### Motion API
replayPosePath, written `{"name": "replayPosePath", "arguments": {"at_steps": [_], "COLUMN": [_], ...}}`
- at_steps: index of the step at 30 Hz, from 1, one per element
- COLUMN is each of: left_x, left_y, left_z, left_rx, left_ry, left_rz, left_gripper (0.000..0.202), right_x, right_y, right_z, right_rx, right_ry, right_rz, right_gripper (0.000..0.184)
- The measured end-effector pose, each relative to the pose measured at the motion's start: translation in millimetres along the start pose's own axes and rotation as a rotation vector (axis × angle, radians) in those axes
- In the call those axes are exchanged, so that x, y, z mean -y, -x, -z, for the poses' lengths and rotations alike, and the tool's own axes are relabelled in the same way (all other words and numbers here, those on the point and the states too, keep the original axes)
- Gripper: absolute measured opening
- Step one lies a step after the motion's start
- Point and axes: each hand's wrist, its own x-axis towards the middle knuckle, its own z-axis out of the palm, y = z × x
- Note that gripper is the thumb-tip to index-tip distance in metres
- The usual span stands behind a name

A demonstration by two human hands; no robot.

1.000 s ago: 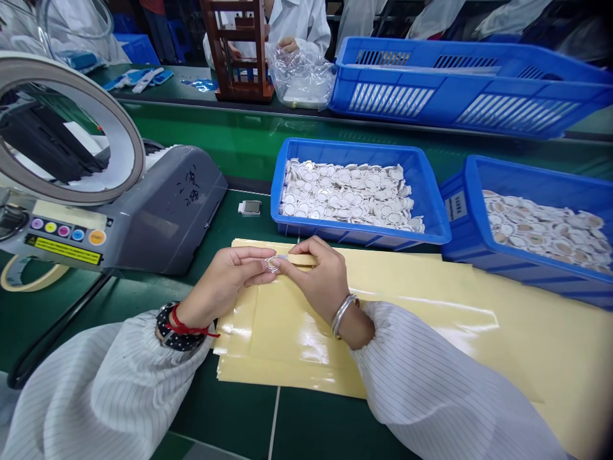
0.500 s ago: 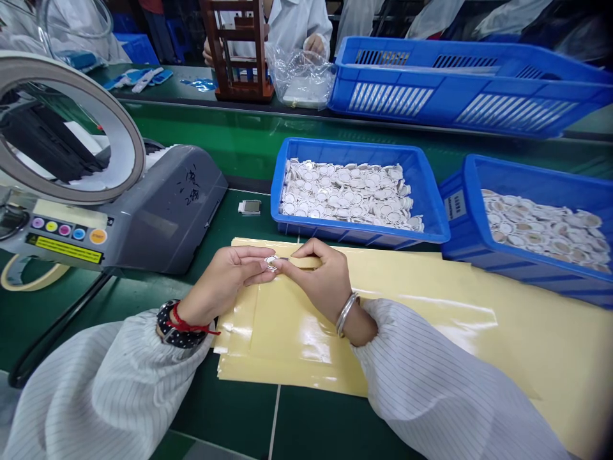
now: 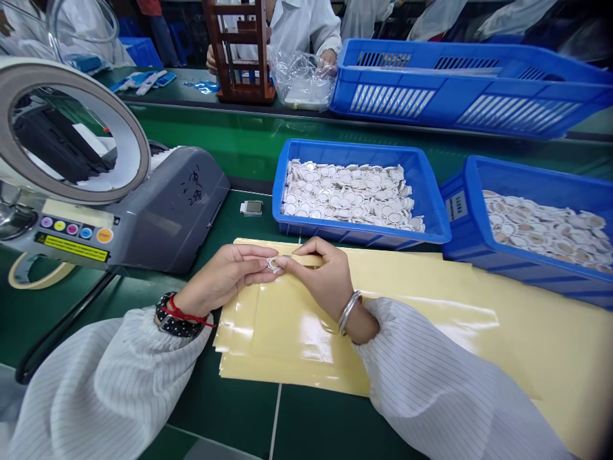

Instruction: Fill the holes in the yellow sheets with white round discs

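Pinched between the fingertips of my left hand point(image 3: 228, 271) is a small white disc point(image 3: 272, 264) with a dark ring on its face. My right hand point(image 3: 328, 278) is closed on a slim tan tool point(image 3: 309, 260), seen earlier with a grey tip; its exact kind I cannot make out. Its thumb and fingertips meet the disc's right side. Both hands are over glossy yellow sheets point(image 3: 292, 345). Just beyond them stands a blue bin point(image 3: 354, 237) full of similar white discs point(image 3: 345, 191).
A second blue bin point(image 3: 541, 268) of discs stands at the right. On the left is a grey tape dispenser point(image 3: 191, 211) with a large tape roll point(image 3: 138, 153). A small display part point(image 3: 251, 207) lies near it. Behind are a slotted blue basket point(image 3: 445, 96), a brown rack point(image 3: 261, 51) and a co-worker.
The thumb of my right hand has moved slightly left over the disc, and the tool's grey tip is now mostly covered. The view has shifted a little.
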Motion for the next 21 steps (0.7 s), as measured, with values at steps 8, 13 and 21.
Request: {"name": "replayPosePath", "arguments": {"at_steps": [8, 13, 21], "left_x": [5.3, 9.1, 6.4], "left_y": [0.1, -1.4, 0.9], "left_z": [-1.8, -3.0, -5.3], "left_rx": [-0.114, -0.093, -0.126], "left_ry": [-0.093, -0.079, -0.079], "left_rz": [-0.135, -0.166, -0.133], "left_gripper": [0.025, 0.026, 0.025], "right_x": [-1.0, 0.0, 0.1], "right_y": [-3.1, -3.3, -2.6], "right_z": [-1.3, -1.2, -2.4], "right_rx": [0.027, 0.030, 0.024], "right_ry": [0.114, 0.133, 0.184], "right_rz": [-0.052, -0.050, -0.052], "right_gripper": [0.032, 0.031, 0.029]}}
